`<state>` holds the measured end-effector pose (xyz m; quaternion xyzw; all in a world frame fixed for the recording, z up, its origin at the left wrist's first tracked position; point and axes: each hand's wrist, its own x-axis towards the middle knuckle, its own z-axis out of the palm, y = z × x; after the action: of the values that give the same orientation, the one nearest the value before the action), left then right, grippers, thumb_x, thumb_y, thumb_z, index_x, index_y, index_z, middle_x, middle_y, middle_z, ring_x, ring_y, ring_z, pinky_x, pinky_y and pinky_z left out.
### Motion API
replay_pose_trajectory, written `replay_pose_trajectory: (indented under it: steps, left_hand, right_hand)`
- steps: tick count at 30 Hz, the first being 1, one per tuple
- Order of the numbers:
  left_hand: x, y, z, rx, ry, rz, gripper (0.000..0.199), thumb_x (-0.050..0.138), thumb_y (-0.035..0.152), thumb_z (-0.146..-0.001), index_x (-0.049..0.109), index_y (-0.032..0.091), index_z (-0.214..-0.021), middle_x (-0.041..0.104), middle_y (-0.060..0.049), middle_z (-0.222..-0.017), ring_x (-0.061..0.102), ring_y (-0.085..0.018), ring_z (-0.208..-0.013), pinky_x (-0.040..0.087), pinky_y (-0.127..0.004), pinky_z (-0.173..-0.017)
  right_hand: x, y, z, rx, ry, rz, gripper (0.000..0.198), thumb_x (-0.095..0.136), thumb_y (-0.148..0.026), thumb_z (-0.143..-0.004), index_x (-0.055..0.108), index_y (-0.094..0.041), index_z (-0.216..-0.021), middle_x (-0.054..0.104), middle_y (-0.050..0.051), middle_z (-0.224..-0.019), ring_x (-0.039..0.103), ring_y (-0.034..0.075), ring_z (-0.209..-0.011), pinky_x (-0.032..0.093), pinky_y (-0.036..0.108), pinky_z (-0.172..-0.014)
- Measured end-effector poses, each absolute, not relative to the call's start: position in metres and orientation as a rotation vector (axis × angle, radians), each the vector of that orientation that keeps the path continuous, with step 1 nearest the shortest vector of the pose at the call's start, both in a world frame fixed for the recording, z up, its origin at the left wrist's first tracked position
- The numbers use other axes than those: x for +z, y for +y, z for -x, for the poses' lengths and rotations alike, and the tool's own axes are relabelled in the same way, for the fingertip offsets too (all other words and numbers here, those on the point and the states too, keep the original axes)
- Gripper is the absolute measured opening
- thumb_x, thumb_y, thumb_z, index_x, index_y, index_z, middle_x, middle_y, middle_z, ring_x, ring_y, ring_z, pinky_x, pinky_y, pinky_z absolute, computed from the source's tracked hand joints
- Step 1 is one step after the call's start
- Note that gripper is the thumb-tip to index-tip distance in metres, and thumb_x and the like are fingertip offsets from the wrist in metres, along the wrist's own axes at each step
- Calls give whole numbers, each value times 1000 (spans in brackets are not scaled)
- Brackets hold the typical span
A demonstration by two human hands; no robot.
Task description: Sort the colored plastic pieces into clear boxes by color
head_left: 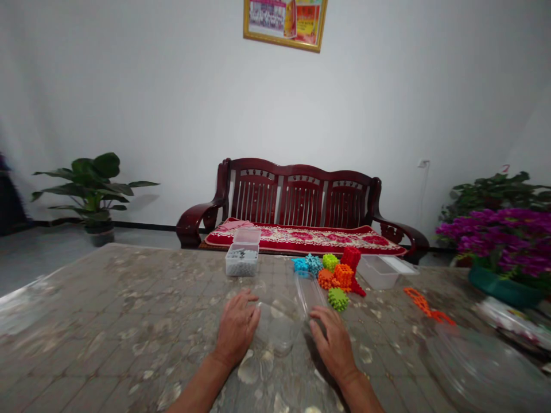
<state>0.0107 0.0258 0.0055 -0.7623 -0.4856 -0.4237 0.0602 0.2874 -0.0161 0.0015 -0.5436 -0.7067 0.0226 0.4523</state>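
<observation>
A clear plastic container [278,328] lies on the table between my hands. My left hand [236,326] is at its left edge, fingers stretched out and lightly bent; whether it touches the edge I cannot tell. To the right of the container is my right hand [331,341], with thumb and fingers apart and nothing held. Just beyond its fingertips a clear plastic lid [310,293] stretches away from me. Toy pieces cluster behind and to the right of the lid: a green one [338,299], orange ones [343,276], blue ones [313,264] and a tall red one [350,259].
An open clear box [242,264] of small grey pieces stands at the table's far side. Another clear box [379,274] is farther right. On the right lie an orange linked strip [424,304], a large clear container [486,367] and a pot of purple flowers [503,235]. A wooden bench [301,195] stands behind.
</observation>
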Motion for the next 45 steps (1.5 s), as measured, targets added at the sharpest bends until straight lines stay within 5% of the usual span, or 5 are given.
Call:
replay_pose_trajectory:
  steps: [7,15,25,32,45]
  left_hand:
    - [12,32,9,-1156,-1775,2033,34,44,30,-95,69,25,-72,76,-8,-88,69,-30,-94,49,-44,-88]
    - [5,42,12,-1156,-1817,1964,27,46,32,-93,71,25,-82,73,-12,-106,65,-31,-103,50,-46,-96]
    - [5,52,18,-1717,-1906,1956,33,43,46,-92,67,24,-100,70,-10,-107,66,-30,-105,52,-48,-101]
    - [-4,63,14,-2011,-1951,2047,48,47,52,-87,66,20,-117,70,-13,-123,63,-32,-123,45,-55,-113]
    - [-24,62,6,-2111,-2060,2186,49,44,36,-86,70,18,-122,67,-12,-137,58,-31,-133,42,-52,-119]
  right_hand:
    - [-4,-17,-282,3,-1849,1439,25,61,-23,-86,76,-25,-106,71,10,-128,64,28,-122,50,45,-108]
    - [1,-23,-277,-133,-1827,1787,30,67,-24,-83,76,-23,-111,65,13,-139,54,35,-134,40,53,-115]
    - [13,-25,-273,175,-2037,1674,29,64,-29,-89,74,-24,-116,66,8,-139,56,25,-132,39,40,-116]
    - [12,-23,-277,135,-1990,1693,42,66,-33,-86,70,-23,-127,57,12,-151,46,30,-143,34,50,-120]
    - [8,-26,-278,101,-1966,1566,41,65,-34,-88,70,-24,-127,58,12,-150,50,29,-141,38,49,-119]
